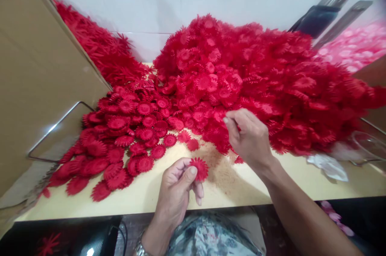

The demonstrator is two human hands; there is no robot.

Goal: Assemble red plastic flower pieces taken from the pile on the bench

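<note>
While seated at the pale table (229, 191), pinching one red flower disc (199, 168) in left hand (177, 191), thumb on top, fingers curled behind; disc held just above the table edge, clear of the piles. Right hand (249, 137) reaching into the front edge of the big red heap (256, 79), fingertips pressed together on petals there; exactly which piece is gripped, cannot tell. Right forearm running down to lower right of view.

Heap covering most of the table's back and right, loose and tangled. Left of it, flatter spread of separated discs (120, 143), overlapping, reaching toward the table's front-left corner. A few single discs lying between spread and heap, near the left hand.

Cardboard sheet (39, 75) leaning at far left, with a thin wire frame (57, 127) against it. More red petals (96, 46) banked behind the cardboard along the white wall. Pink pieces (356, 44) at top right, blurred. Crumpled clear plastic (328, 165) at right table edge, touching the heap. Patterned cloth (211, 236) at bottom centre, below the table edge.
</note>
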